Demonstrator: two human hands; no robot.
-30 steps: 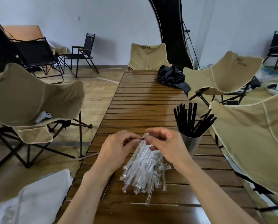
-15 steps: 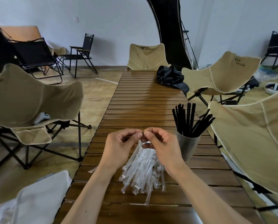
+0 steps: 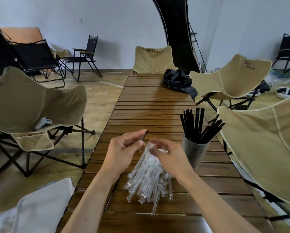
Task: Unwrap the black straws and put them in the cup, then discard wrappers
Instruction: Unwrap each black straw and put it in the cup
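Slatted brown wooden table [image 3: 151, 105] running away from the viewer, with tan folding chairs [image 3: 31, 105] along both sides and a white wall behind.

Left hand [image 3: 124, 152]: thumb and forefinger pressed together, pinching a thin black straw [image 3: 145, 135]. Its bare dark tip projects up and to the right past the fingertips; the remaining fingers are curled loosely under the palm. The straw is held just above the table, left of centre.

Right hand [image 3: 166, 155]: fingers bent and drawn together over a crumpled clear wrapper [image 3: 155, 147], which is blurred; whether it is firmly pinched cannot be told. The two hands are near each other but apart, the straw tip lying between them.

Below and between the wrists: a heap of clear wrappers [image 3: 147, 182], long narrow sleeves fanned out on the slats, their ends pointing toward the viewer. Whether these still contain straws cannot be told.

Right of the right hand: a grey cup [image 3: 194, 153] standing upright on the table, holding a bunch of black straws [image 3: 198, 125] that lean outward in several directions above its rim.

Far end of the table: a bundle of black cloth [image 3: 178, 80]. Lower left corner: a white bag [image 3: 31, 212] beside the table edge. On the left chair seat: a white game controller [image 3: 43, 122].
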